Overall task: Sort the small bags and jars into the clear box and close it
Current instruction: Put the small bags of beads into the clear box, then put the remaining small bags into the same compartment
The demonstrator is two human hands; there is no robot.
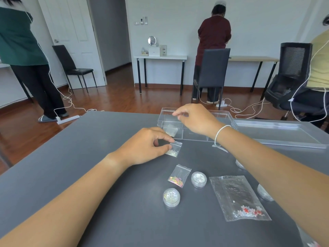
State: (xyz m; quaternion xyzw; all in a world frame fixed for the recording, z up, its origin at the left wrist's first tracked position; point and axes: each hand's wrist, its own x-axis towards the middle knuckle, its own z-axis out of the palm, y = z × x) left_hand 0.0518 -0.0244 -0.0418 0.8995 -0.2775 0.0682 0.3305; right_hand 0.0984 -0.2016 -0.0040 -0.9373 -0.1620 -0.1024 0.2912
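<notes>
On the grey table (89, 157) stands the clear box (229, 117), uncovered, with dividers inside. One small bag (170, 131) lies in its left compartment. My right hand (195, 120) hovers over the box, fingers loosely apart, nothing visible in them. My left hand (147, 147) pinches a small bag of pale bits (174, 149) on the table just in front of the box. Nearer me lie a small bag of coloured sequins (179, 176), two round glitter jars (199, 179) (171, 197) and a larger bag with flower pieces (238, 197).
The box's clear lid (277, 132) lies to the right of the box. Two more jars (264, 192) (240, 164) are partly hidden behind my right forearm. Beyond the table stand people, chairs (211, 72), side tables and cables on the wooden floor.
</notes>
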